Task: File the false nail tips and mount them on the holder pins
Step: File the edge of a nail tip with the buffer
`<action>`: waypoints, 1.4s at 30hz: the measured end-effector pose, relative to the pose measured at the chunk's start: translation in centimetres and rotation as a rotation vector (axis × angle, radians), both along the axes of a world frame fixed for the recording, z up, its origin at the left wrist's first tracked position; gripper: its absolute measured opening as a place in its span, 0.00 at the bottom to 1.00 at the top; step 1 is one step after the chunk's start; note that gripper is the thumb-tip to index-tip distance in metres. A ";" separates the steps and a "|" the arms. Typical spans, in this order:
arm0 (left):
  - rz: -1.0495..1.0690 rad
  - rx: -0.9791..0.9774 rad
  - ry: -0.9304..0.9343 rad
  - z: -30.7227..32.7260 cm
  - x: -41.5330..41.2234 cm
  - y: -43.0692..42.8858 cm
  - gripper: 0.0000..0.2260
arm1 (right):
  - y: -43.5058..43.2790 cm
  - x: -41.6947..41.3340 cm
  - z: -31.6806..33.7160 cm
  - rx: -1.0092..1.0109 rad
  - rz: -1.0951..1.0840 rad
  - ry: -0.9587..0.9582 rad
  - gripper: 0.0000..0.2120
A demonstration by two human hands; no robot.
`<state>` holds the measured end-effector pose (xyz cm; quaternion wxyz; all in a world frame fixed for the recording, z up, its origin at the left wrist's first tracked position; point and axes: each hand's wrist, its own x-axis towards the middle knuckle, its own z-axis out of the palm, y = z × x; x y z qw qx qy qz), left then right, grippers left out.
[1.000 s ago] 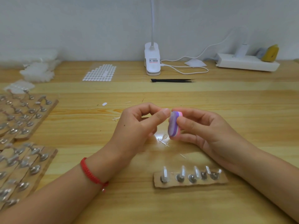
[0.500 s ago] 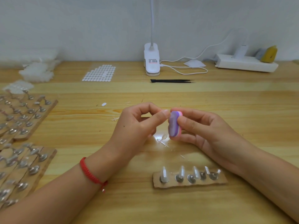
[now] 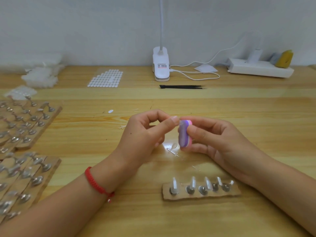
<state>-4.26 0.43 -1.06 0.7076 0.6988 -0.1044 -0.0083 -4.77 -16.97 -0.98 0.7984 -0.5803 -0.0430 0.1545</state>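
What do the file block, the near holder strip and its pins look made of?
The file block looks like layered foam: matte purple, white and pink bands. The holder strip looks like brown cardboard, matte with ragged edges. Its pins have shiny grey heads, probably metal.

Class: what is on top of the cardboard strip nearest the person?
On the cardboard strip, five holder pins stand in a row, each apparently carrying a clear nail tip. Whatever lies beneath it is hidden.
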 end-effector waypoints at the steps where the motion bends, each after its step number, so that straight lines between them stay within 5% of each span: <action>1: -0.011 0.010 0.004 0.0 0.0 0.0 0.13 | 0.0 0.0 0.0 0.002 -0.012 0.000 0.16; 42: -0.053 0.022 -0.053 0.3 -0.6 -0.4 0.08 | 0.0 0.0 0.1 0.048 -0.049 0.017 0.13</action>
